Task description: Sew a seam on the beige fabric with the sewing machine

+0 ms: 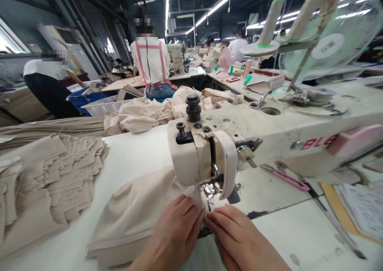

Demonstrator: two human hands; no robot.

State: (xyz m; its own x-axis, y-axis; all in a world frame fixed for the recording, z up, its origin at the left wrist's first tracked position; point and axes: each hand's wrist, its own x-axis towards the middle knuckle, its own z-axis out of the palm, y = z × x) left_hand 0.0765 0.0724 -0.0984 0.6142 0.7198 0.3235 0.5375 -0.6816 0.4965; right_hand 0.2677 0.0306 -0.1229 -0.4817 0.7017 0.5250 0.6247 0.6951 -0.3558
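Observation:
A piece of beige fabric lies folded on the white table to the left of the sewing machine, its right end reaching under the presser foot. My left hand rests over the fabric's near right part, fingers closed on its edge. Just in front of the presser foot, my right hand pinches the same edge with thumb and fingers pressed together. The fingertips of both hands almost meet there. The bit of cloth between them is mostly hidden by the fingers.
Stacked beige cut pieces lie on the left. Pink-handled snips, a long metal tool and papers lie right. Behind the machine are heaped cloth, a white crate, thread cones, a fan and people at other tables.

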